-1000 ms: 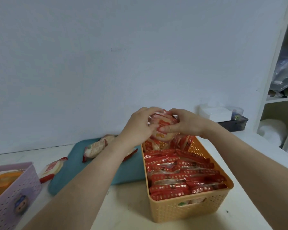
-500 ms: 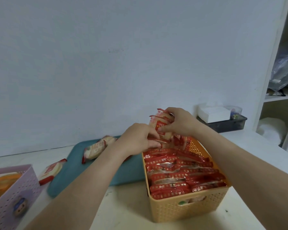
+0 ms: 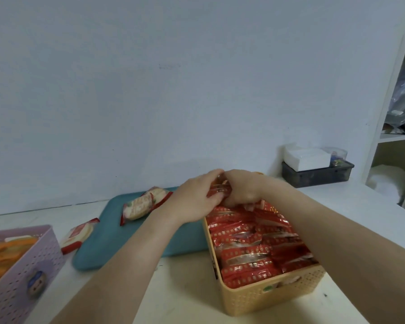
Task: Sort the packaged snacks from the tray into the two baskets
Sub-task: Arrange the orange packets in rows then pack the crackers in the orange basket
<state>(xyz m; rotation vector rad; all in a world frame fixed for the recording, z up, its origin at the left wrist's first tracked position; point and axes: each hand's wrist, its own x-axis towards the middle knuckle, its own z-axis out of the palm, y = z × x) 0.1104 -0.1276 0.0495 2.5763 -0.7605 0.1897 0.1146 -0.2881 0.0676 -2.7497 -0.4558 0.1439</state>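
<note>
Both hands meet over the far end of the orange basket point(image 3: 270, 298), which is packed with several red snack packets point(image 3: 246, 253). My left hand point(image 3: 194, 199) and my right hand point(image 3: 242, 189) together grip a red snack packet point(image 3: 219, 189), pressed low at the basket's far end. The teal tray point(image 3: 126, 239) lies left of the basket with a red-and-white snack packet point(image 3: 139, 206) on it. Another red-and-white packet point(image 3: 77, 233) lies on the table off the tray's left edge. A purple basket point(image 3: 17, 272) at the left edge holds orange packets point(image 3: 2, 253).
A dark bin point(image 3: 316, 175) with a white box point(image 3: 308, 157) stands against the wall at the right. White shelving point(image 3: 398, 136) rises at the far right. The white table point(image 3: 180, 295) shows between the two baskets.
Both hands have come down with the red packet from above the basket to its far end, and they now press close together on it.
</note>
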